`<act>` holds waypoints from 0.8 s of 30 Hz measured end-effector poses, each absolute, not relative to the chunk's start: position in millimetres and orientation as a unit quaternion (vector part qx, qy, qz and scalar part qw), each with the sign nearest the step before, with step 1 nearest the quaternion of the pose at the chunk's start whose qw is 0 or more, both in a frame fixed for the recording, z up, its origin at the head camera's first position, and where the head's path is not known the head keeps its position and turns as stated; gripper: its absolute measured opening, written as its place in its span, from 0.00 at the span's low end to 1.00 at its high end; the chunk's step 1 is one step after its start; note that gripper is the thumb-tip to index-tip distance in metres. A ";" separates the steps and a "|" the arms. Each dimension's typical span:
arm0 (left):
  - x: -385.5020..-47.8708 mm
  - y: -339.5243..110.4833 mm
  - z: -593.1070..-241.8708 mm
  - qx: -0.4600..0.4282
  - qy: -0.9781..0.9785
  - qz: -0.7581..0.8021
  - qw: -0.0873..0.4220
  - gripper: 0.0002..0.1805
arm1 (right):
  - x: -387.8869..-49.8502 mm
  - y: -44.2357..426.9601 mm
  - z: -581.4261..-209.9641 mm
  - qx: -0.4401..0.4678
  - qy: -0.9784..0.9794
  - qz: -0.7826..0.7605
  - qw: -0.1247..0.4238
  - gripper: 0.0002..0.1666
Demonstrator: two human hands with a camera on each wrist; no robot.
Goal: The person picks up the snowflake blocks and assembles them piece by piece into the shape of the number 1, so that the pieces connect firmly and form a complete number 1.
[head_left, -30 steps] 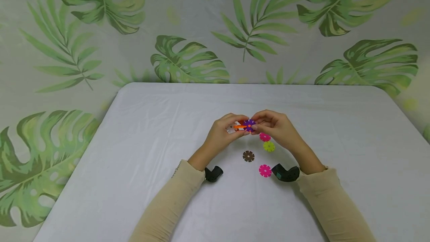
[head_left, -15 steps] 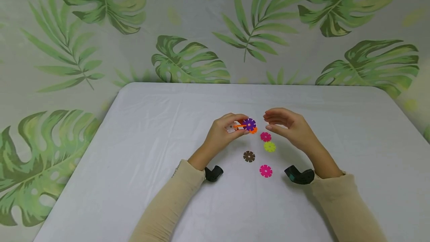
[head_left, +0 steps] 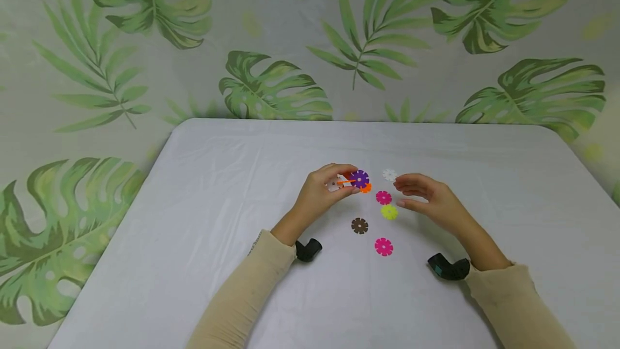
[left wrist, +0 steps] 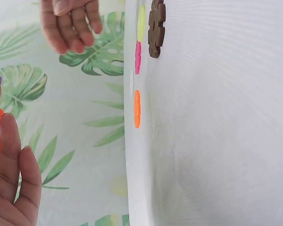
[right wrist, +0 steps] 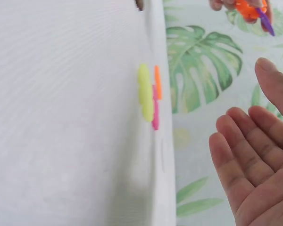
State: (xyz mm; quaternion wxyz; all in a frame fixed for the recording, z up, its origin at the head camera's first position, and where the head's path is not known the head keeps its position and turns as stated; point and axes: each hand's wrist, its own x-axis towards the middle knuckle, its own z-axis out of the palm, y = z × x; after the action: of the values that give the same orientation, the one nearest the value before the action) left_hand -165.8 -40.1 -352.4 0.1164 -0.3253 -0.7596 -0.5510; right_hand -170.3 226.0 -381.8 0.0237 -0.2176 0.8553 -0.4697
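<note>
In the head view my left hand (head_left: 325,185) pinches a notched purple disc (head_left: 360,179) joined to an orange disc (right wrist: 247,8), seen nearly edge-on. Something white with a dark dot shows between the palm and the discs; I cannot tell whether it is held. My right hand (head_left: 426,198) is raised with relaxed fingers and holds nothing. Just left of its fingertips lies a white notched disc (head_left: 389,175). Below that are a pink disc (head_left: 384,197) and a yellow-green disc (head_left: 389,212), close together. Another orange disc (left wrist: 137,109) rests on the table, partly behind the held pieces.
Nearer the front lie a brown notched disc (head_left: 359,225) and a second pink disc (head_left: 384,247). A white cloth covers the table (head_left: 242,176). Behind it hangs a leaf-print backdrop (head_left: 271,26). Black wrist cameras (head_left: 448,267) sit low beside both cuffs.
My right hand has let go of the purple disc and moved right and slightly down, uncovering the white disc and the orange one on the table. The left hand stays in place with its pieces.
</note>
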 end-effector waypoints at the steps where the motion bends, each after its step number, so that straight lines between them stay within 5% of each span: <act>1: -165.8 -40.1 -352.5 -0.325 -0.761 -0.550 0.116 0.20 | -170.7 226.9 -384.4 -0.218 0.854 -0.471 0.028 0.28; 24: -164.6 -41.0 -349.9 -0.308 -0.766 -0.554 0.105 0.21 | -175.8 222.5 -416.7 -0.218 0.895 -0.383 0.065 0.23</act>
State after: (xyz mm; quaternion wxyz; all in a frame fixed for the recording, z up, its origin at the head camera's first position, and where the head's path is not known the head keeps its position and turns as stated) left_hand -164.6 -41.0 -349.9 0.1049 -0.3082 -0.7663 -0.5539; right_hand -175.8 222.5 -416.7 0.0651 -0.2181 0.8952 -0.3833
